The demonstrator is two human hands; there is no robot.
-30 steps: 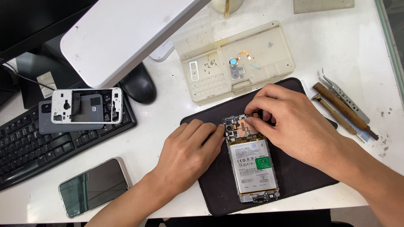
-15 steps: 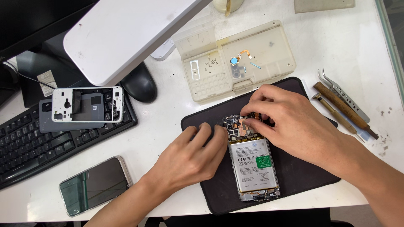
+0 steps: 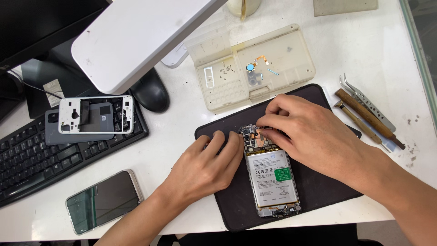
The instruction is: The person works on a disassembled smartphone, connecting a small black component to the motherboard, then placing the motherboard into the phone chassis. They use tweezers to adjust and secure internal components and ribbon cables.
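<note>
head view: both hands stay put since earlier, left (image 3: 205, 166) steadying, right (image 3: 309, 132) pinching at the opened phone (image 3: 269, 175) (fingertips hidden).

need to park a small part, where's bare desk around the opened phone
Bare desk lies between the parts tray and the tweezers, and between the keyboard and the black mat. It is crowded on the mat, where the left hand and right hand work on the opened phone.

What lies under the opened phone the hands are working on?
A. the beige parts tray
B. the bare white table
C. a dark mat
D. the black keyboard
C: the opened phone lies on the dark mat, with the left hand and right hand at its top end.
</note>
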